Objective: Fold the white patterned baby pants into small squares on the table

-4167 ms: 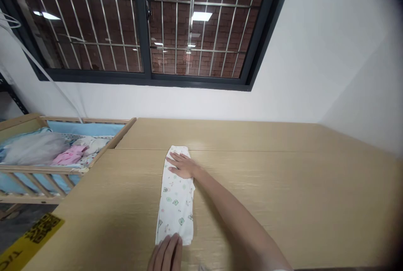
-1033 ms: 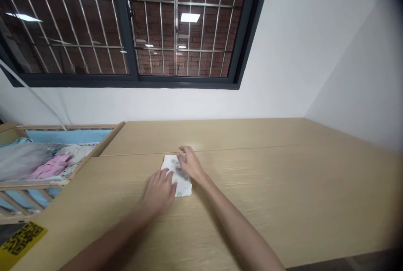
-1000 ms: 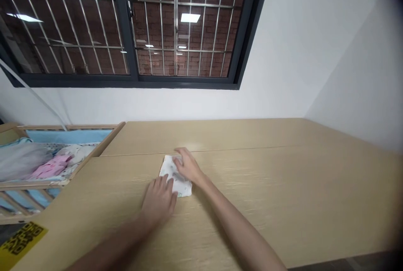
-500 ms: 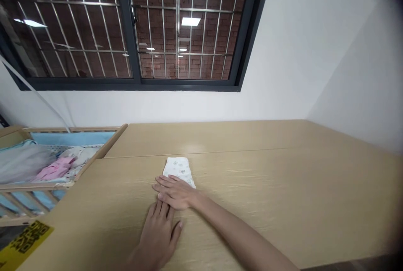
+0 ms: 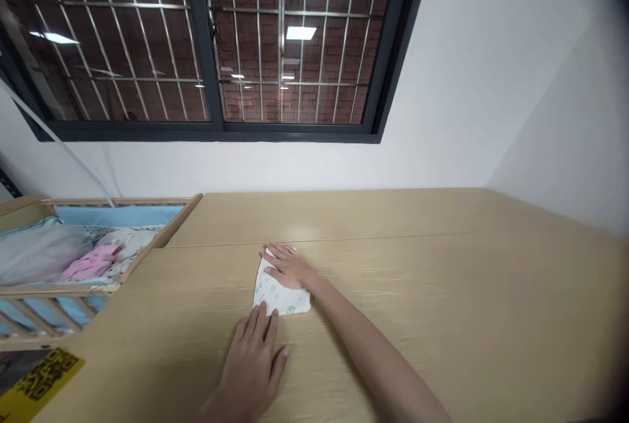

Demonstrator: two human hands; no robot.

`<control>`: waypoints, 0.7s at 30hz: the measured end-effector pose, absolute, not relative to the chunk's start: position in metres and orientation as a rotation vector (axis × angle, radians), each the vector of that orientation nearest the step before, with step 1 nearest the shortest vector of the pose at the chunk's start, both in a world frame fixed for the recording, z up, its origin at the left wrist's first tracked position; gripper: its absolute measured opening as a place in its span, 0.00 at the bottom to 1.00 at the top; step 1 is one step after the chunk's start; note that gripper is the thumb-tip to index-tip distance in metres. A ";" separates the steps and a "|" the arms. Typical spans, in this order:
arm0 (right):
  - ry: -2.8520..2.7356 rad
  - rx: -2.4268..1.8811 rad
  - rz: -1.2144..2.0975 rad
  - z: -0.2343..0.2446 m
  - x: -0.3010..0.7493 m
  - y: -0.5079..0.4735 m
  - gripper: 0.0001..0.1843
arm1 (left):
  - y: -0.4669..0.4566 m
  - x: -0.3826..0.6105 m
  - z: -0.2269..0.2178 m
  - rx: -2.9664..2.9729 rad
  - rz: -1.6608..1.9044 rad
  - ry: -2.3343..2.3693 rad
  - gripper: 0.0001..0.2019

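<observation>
Pressing folded cloth [image 5: 281, 295] on table [image 5: 442, 305], crib [image 5: 147, 246] holding pink garment [image 5: 93, 262]

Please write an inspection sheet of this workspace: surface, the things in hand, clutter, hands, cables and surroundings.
Surface: light wooden table, two tops joined by a seam.
Things in hand: small folded printed cloth, lying flat on the table.
Clutter: nothing seen on the table besides the cloth.
Hands: right hand flat on the far part of the cloth; left hand flat on the table, fingertips at the cloth's near edge.
Cables: nothing seen.
Surroundings: wooden crib at the left with pink garment inside; barred window above; yellow label at the lower left.
</observation>
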State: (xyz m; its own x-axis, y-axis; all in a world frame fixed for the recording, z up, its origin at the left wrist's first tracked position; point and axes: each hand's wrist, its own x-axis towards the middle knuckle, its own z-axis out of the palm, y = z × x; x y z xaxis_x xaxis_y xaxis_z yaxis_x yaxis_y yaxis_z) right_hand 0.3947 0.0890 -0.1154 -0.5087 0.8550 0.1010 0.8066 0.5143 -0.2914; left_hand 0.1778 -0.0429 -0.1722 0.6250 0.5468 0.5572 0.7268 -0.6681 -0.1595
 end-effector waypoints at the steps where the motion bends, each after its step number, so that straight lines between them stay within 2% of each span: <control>1: -2.509 -1.419 0.293 -0.116 0.397 0.092 0.33 | -0.043 0.178 -0.172 -2.485 -0.673 -1.020 0.29; 10: -2.248 -1.520 0.113 -0.131 0.423 0.110 0.32 | -0.024 0.168 -0.165 -2.728 -0.558 -1.017 0.23; 15: -1.878 -1.501 -0.143 -0.131 0.452 0.089 0.24 | 0.008 0.154 -0.132 -3.098 -0.424 -1.061 0.18; 18: -1.779 -1.380 -0.060 -0.123 0.455 0.071 0.16 | 0.029 0.154 -0.104 -3.247 -0.309 -1.063 0.13; 21: -1.768 -1.299 0.229 -0.113 0.445 0.052 0.08 | 0.048 0.160 -0.084 -3.324 -0.182 -1.109 0.12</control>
State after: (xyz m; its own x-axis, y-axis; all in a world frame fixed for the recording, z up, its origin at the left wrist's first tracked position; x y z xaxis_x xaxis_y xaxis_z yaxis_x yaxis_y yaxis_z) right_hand 0.4450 0.0520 -0.1128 -0.0408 0.8355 0.5480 0.6683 0.4305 -0.6066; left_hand 0.1600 0.0476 -0.0845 0.8016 0.5975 -0.0185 0.5602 -0.7401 0.3720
